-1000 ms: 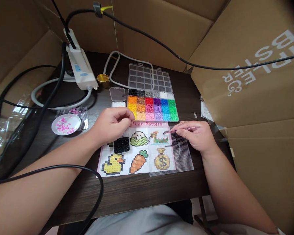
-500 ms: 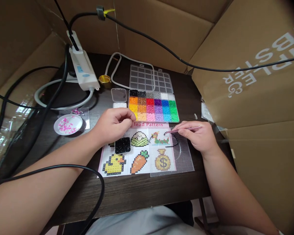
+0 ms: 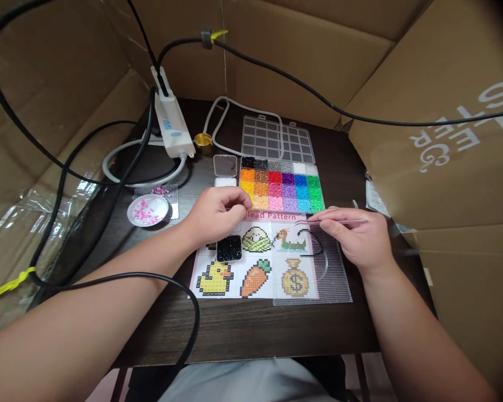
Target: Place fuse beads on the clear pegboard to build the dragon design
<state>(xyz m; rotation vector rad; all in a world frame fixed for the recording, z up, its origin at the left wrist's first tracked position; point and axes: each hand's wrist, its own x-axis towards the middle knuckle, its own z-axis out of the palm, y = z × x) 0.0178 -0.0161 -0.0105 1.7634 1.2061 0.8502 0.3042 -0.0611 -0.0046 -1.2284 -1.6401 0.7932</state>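
My right hand [image 3: 356,234] grips pink tweezers [image 3: 314,221]. Their tips point left, just above the dragon picture on the bead pattern sheet [image 3: 251,290]. Under and beside the tips, a curved line of small black beads [image 3: 318,245] shows over a clear pegboard [image 3: 335,285], which overlaps the sheet's right side. My left hand [image 3: 222,212] is closed, thumb and fingertips together, at the sheet's top edge; whatever they hold, if anything, is hidden. Just below it, an open small box of black beads [image 3: 229,248] lies on the sheet. Touching distance from its fingertips is the multicoloured bead box [image 3: 281,187].
A white dish of pink beads [image 3: 148,211] rests partly on another clear pegboard [image 3: 172,195] at left. Behind are a gold cup [image 3: 203,143] and a white power strip [image 3: 174,125]. A black cable [image 3: 151,274] crosses above my left forearm. Cardboard walls [image 3: 285,67] surround the table.
The view has shifted, so everything sits further right. The tweezers' tips have lifted slightly and drawn back right from the dragon picture; a dark bit at their tips before now shows below them. My left hand stays put.
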